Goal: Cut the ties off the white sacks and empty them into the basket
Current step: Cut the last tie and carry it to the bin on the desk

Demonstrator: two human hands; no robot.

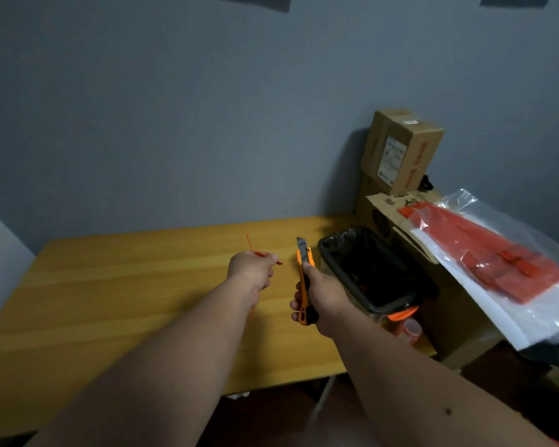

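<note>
My left hand [251, 271] pinches a thin red-orange tie [249, 243] above the wooden table [110, 285]; the tie's ends stick out on both sides of the fingers. My right hand [323, 296] grips an orange utility knife [304, 275] with its blade out and pointing away from me. The two hands are close but apart. Just right of the knife, at the table's right end, stands a bin lined with a black bag [368, 269]. No white sack is in view.
Cardboard boxes [400, 150] are stacked against the grey wall at the right. A clear plastic bag of orange ties [497, 259] lies on a lower box. An orange object and a small clear cup [410, 327] sit by the bin.
</note>
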